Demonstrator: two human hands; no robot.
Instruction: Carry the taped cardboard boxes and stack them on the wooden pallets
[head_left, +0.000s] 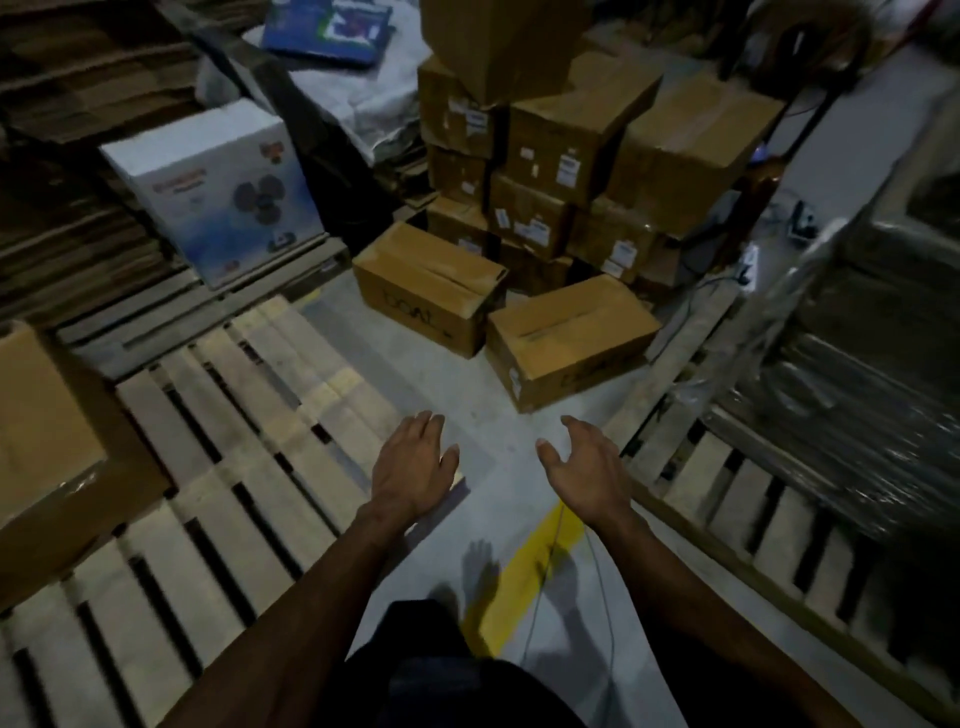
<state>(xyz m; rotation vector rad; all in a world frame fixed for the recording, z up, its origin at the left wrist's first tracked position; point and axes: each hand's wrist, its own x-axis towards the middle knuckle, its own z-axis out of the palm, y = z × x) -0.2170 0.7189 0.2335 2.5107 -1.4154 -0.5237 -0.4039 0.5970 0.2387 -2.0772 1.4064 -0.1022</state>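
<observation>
Both hands empty, left hand (413, 467) and right hand (584, 470) spread apart with each grip released, likely sized for a box. Nearest taped box (571, 340) sits on the floor (467, 384) ahead, beside another box (428, 288), stack (566, 171) behind. Wooden pallet (218, 441) to the left, mostly bare, ready for stacking.

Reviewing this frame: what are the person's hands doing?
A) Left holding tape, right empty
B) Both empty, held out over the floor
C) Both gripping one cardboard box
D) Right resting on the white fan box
B: the left hand and right hand are open and empty above the concrete floor, short of the nearest cardboard box.
</observation>
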